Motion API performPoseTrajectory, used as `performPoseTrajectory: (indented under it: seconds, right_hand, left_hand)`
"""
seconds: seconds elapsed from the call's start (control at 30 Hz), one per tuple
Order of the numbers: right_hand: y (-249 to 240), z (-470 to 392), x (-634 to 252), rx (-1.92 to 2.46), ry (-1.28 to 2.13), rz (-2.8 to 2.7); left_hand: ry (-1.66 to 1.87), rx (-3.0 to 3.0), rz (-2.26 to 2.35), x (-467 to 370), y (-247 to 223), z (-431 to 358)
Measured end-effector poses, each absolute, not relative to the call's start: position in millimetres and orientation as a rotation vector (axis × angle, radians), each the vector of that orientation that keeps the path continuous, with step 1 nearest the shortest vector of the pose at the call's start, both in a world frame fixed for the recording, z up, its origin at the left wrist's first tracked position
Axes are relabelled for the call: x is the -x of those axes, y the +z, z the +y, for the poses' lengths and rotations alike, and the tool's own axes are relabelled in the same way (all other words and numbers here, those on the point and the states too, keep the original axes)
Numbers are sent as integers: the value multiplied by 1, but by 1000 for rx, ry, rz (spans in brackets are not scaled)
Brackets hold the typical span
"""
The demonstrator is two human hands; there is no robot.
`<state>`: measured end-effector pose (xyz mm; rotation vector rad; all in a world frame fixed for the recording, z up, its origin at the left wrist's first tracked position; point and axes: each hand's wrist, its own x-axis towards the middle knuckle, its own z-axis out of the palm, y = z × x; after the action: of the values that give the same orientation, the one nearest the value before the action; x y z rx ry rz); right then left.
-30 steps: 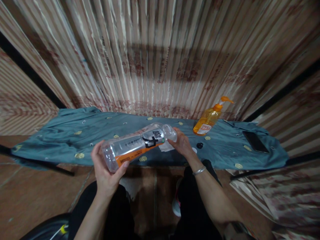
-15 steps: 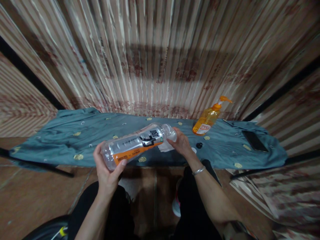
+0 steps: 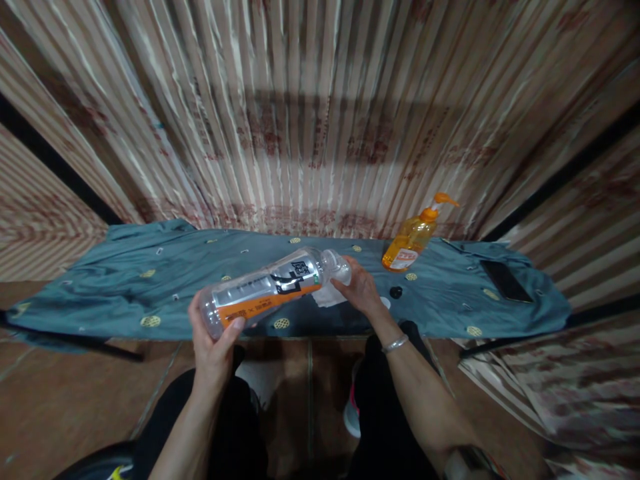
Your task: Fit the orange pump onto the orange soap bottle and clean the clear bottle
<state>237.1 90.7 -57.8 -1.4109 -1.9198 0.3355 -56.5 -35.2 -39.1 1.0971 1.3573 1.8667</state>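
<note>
My left hand is wrapped round the base of a large clear plastic bottle with a silver and orange label. The bottle lies tilted, its neck pointing right and slightly up. At its mouth, my right hand grips a small clear container; the two appear to touch, and its exact kind is hard to make out. Beneath them a white tissue rests on the cloth. Beside my right hand are a small black cap-like piece and a white round piece, partly hidden.
An orange pump bottle stands on the blue-green cloth at the back right. Farther right lies a black phone. Striped curtains hang behind, and black bars slope down on both sides.
The large bottle has rolled slightly in my left hand, so its label shows turned. Both hands keep nearly the same position, and the view has shifted a little.
</note>
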Motion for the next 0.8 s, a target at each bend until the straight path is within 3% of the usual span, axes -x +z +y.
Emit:
performPoseTrajectory:
  seconds: [0.8]
  right_hand:
    - [-62,91,-236,1496,253,-1757]
  left_hand:
    - [1853,-760,1230,29,-10,-23]
